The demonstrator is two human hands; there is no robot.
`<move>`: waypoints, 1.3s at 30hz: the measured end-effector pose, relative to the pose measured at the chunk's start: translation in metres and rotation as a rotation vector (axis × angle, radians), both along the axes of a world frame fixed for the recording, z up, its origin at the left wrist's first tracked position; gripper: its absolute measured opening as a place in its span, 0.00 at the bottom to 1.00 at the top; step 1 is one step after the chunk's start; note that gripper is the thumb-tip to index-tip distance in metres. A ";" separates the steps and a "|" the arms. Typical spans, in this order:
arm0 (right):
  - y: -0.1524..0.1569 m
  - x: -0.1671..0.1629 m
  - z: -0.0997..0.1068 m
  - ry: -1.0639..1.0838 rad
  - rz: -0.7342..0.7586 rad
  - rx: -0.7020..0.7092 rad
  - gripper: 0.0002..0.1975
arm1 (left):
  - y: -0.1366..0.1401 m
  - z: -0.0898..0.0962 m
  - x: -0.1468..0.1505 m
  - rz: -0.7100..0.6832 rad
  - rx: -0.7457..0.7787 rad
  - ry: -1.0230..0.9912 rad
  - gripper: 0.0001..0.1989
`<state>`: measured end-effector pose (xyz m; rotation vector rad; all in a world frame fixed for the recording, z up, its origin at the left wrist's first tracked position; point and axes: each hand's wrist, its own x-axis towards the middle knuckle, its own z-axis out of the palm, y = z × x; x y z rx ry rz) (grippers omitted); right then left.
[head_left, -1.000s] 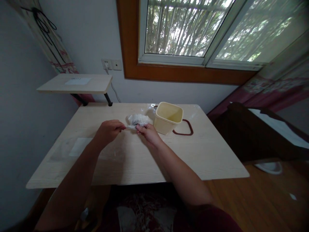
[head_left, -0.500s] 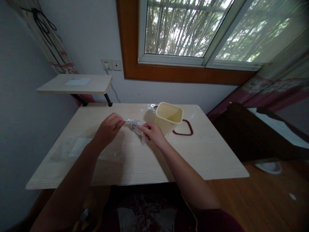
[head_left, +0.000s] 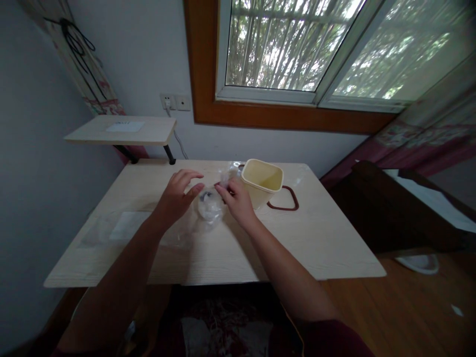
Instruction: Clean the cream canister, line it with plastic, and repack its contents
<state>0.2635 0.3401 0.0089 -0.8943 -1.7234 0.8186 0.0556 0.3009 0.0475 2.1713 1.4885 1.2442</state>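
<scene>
My left hand (head_left: 181,196) is open above the table, thumb and fingers apart, with nothing in it. Just to its right, a crumpled clear plastic bag (head_left: 210,205) with a small dark spot on it hangs or rests by my right fingers. My right hand (head_left: 237,199) is closed in a pinch at the bag's upper right edge; its fingertips are partly hidden. Right behind that hand stands a pale yellow square bin (head_left: 256,192), its top open and tilted toward me. More clear plastic (head_left: 231,171) lies at the bin's left side.
A brown loop handle (head_left: 284,208) lies by the bin's right side. Flat clear plastic with a white sheet (head_left: 128,225) lies on the table's (head_left: 297,248) left. A small raised shelf (head_left: 156,130) stands at the back left, below a wall socket (head_left: 168,102).
My left hand has let go of the plastic and opened its fingers. The bag has dropped and puffed out into a rounder shape. My right hand has shifted slightly toward the bin.
</scene>
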 end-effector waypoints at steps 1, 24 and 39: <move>0.001 0.002 -0.001 0.082 0.009 -0.074 0.16 | 0.001 -0.007 -0.001 0.036 -0.054 -0.063 0.20; -0.009 -0.013 -0.022 0.284 0.069 -0.499 0.29 | -0.004 -0.059 0.036 0.001 -0.526 -0.997 0.31; -0.027 0.088 0.055 0.310 -0.063 -0.270 0.12 | -0.023 -0.054 0.036 -0.041 -0.554 -0.995 0.32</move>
